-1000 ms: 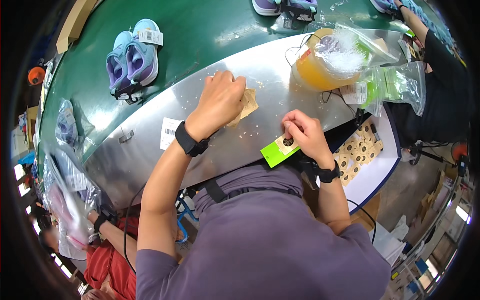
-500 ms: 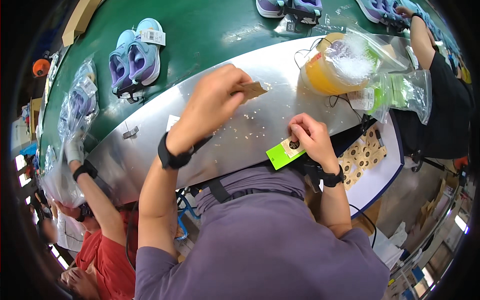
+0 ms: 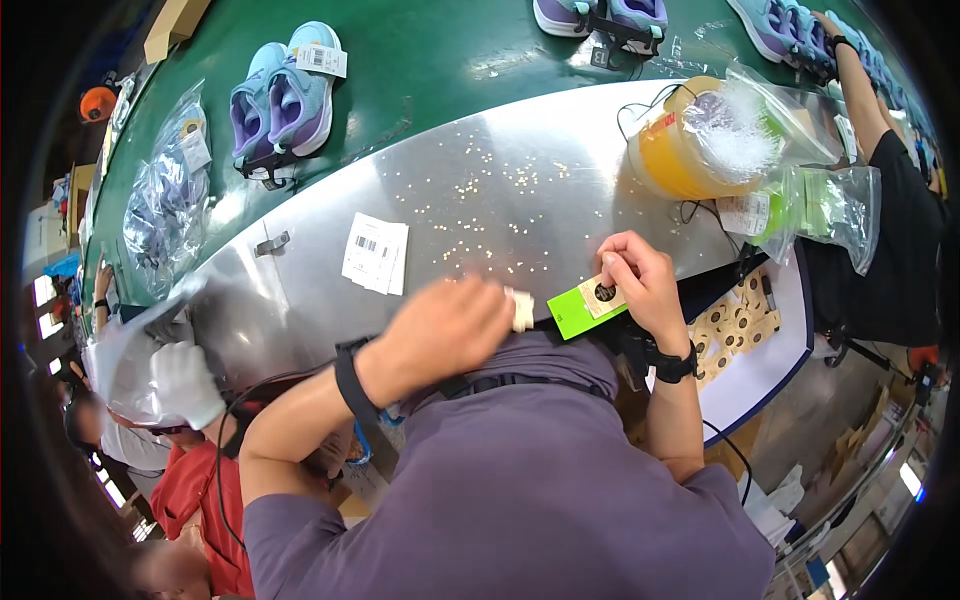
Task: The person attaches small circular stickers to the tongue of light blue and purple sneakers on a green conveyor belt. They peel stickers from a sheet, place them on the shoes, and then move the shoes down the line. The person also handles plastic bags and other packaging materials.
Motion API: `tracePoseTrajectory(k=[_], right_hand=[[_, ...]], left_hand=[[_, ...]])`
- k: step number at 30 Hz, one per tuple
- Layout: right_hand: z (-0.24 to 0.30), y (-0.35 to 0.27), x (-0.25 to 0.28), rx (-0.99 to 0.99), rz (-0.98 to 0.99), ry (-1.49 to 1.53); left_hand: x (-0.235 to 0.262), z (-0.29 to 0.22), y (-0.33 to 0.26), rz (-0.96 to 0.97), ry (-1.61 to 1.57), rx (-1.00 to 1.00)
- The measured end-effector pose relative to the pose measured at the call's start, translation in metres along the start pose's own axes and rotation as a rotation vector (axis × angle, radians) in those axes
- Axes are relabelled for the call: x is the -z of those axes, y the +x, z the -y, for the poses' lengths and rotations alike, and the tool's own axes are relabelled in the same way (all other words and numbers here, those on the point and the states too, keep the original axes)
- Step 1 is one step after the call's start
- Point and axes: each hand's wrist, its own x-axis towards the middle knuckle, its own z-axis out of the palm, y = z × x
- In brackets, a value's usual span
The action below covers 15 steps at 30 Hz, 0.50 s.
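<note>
My right hand (image 3: 645,285) is closed on a bright green hang tag (image 3: 568,314) at the near edge of the metal work surface. A small tan paper tag (image 3: 603,293) with a dark round print lies over the green one, under my fingertips. To its left my left hand (image 3: 440,328), smeared by motion, pinches a pale tan paper piece (image 3: 521,310) just short of the green tag. Tiny pale bits (image 3: 480,185) are scattered across the metal sheet (image 3: 560,115). A small stack of white labels (image 3: 376,254) lies on it beyond my left wrist.
Light blue and purple shoes (image 3: 285,100) stand on the green table (image 3: 420,60). At right are a yellow tape-like roll (image 3: 665,155) and bagged green tags (image 3: 825,205). Tan tags (image 3: 735,325) lie in a white tray. Co-workers' arms reach in; a gloved hand (image 3: 185,383) is at left.
My left hand has come down and toward me with the paper piece, closer to the green tag, uncovering the white labels. My right hand keeps its hold. The gloved co-worker's hand moved nearer.
</note>
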Motion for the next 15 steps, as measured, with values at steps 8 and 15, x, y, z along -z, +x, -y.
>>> tracePoseTrajectory(k=[8,15], right_hand=[[-0.003,0.0,-0.001,0.023,0.006,0.015],[-0.003,0.001,-0.001,0.046,-0.011,0.021]], left_hand=[[-0.031,0.011,-0.011,0.007,0.29,-0.116],[-0.025,0.14,0.066,0.046,0.34,0.359]])
